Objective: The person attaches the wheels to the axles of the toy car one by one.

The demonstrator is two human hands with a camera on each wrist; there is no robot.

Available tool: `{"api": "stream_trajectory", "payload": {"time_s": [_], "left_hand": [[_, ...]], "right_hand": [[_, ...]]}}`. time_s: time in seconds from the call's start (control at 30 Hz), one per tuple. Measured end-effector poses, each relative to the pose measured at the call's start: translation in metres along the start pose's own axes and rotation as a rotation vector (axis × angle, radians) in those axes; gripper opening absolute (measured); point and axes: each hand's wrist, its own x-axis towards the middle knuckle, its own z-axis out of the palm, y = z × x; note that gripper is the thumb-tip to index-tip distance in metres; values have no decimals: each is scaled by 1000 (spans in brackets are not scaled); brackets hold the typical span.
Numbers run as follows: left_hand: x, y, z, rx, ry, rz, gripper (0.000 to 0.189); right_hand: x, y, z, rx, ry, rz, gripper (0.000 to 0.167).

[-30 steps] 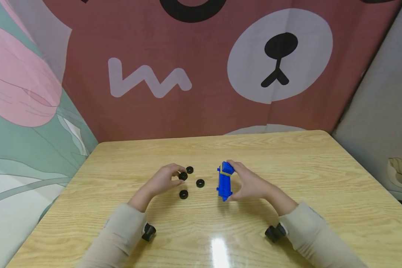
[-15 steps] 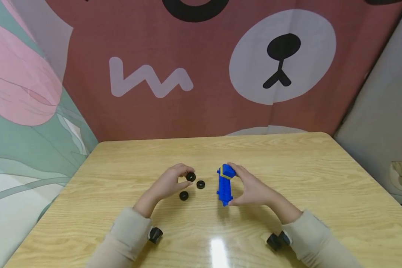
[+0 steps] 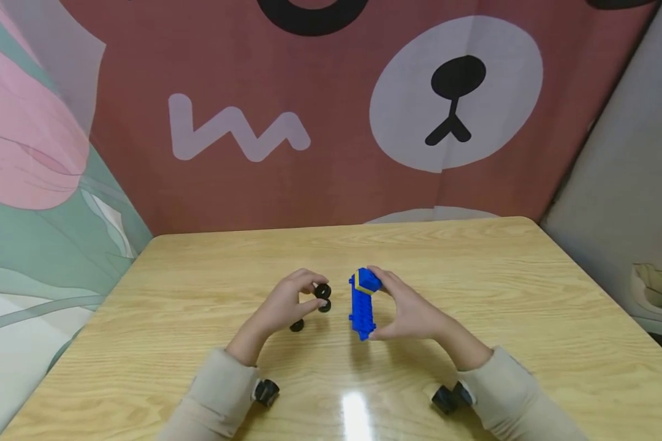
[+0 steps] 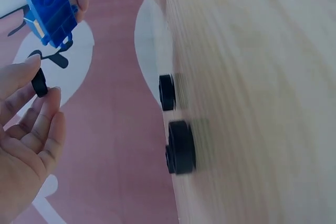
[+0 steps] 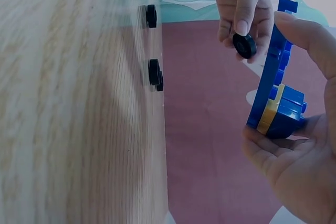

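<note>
My left hand [image 3: 289,300] pinches a small black toy wheel [image 3: 322,291] between thumb and fingers, lifted off the table. My right hand [image 3: 414,309] grips a blue toy vehicle body [image 3: 362,306] by its two ends, thumb at the near end. A blue block and a yellow strip [image 5: 269,115] sit at its far end, and short pegs stick out along its sides. In the left wrist view its underside faces the camera. The held wheel [image 5: 244,46] is close to the body but apart from it.
Three more black wheels lie on the wooden table [image 3: 463,263]: one wheel [image 3: 324,305] just below the held one, a nearer wheel [image 3: 296,326] partly behind the left thumb, and a third wheel [image 4: 169,159] mostly hidden. A printed cloth [image 3: 331,184] hangs behind the table.
My left hand has moved right with the wheel, nearer the blue body, and now covers the farthest loose wheel in the head view. My right hand keeps its hold with little movement.
</note>
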Motion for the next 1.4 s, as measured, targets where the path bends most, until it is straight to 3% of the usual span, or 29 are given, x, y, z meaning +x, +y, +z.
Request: {"api": "stream_trajectory", "payload": {"time_s": [0.7, 1.03, 1.4], "left_hand": [[6, 11, 8, -96, 98, 52, 31], [6, 13, 10, -192, 92, 29, 32], [9, 14, 12, -218, 100, 26, 30]], "right_hand": [[2, -11, 4, 102, -55, -76, 103], [2, -10, 7, 133, -55, -91, 104], [2, -6, 12, 219, -71, -66, 104]]}}
